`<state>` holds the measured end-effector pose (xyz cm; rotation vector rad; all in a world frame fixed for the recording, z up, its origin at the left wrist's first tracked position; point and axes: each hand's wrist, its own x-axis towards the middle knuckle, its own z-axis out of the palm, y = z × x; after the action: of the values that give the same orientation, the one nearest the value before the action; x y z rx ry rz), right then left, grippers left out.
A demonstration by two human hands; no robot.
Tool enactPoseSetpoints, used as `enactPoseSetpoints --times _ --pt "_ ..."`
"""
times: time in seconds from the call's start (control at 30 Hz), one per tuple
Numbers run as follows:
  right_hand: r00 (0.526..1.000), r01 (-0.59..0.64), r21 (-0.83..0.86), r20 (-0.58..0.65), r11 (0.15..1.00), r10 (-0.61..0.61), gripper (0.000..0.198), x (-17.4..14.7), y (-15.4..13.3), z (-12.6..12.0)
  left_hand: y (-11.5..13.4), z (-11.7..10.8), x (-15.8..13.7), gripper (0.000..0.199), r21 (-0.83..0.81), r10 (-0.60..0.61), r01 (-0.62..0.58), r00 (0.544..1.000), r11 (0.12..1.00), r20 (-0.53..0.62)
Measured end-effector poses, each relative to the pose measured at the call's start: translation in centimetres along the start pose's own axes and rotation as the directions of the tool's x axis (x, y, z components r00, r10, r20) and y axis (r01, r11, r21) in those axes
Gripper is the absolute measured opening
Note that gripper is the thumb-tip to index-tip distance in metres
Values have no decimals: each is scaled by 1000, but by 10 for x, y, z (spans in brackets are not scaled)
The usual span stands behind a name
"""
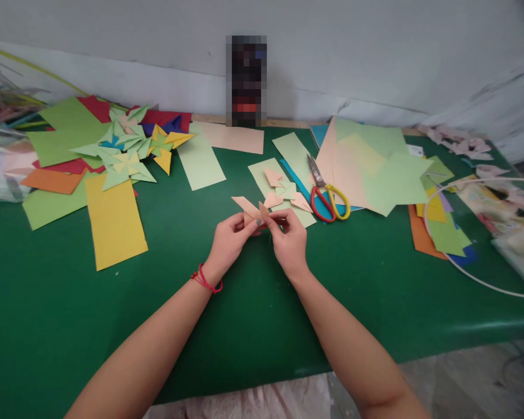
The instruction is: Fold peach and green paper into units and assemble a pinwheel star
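Between my two hands, above the middle of the green table, is a small folded piece of peach paper (248, 209). My left hand (229, 241) is closed on its left side, with a long flap of the paper sticking out up and to the left. With thumb and fingers pinched, my right hand (289, 243) grips the right side, where a pointed fold stands up. The fingertips hide the paper's lower part. Just beyond my right hand lies a peach and pale green folded paper star (283, 191), resting on a pale green strip.
Scissors (325, 189) with red and yellow handles lie right of the star, near large pale sheets (384, 169). Folded stars (128, 163) and coloured sheets cover the back left, with a yellow strip (117, 224) in front. A phone-like dark screen (246, 81), pixelated, leans on the wall.
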<state>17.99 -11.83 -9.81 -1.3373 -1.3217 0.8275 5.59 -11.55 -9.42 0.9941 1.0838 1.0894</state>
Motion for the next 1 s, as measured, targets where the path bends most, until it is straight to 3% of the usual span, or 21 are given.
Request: enactPoseSetpoints --times 0.3,0.5,0.67,1.0 --pt "992 -109 94 76 990 102 21 6 4 -2 -1 0 0 23 -2 5 -5 994 1000 -105" --pt "992 -84 66 96 994 77 20 6 3 -4 -4 -1 1 21 -27 17 -20 994 999 -103" --pt "995 -73 72 71 995 68 18 5 3 -3 -4 -2 2 22 55 38 -32 992 998 -116" --pt "979 -176 162 134 971 155 20 9 8 -4 -3 -1 1 23 49 36 -30 993 998 -115"
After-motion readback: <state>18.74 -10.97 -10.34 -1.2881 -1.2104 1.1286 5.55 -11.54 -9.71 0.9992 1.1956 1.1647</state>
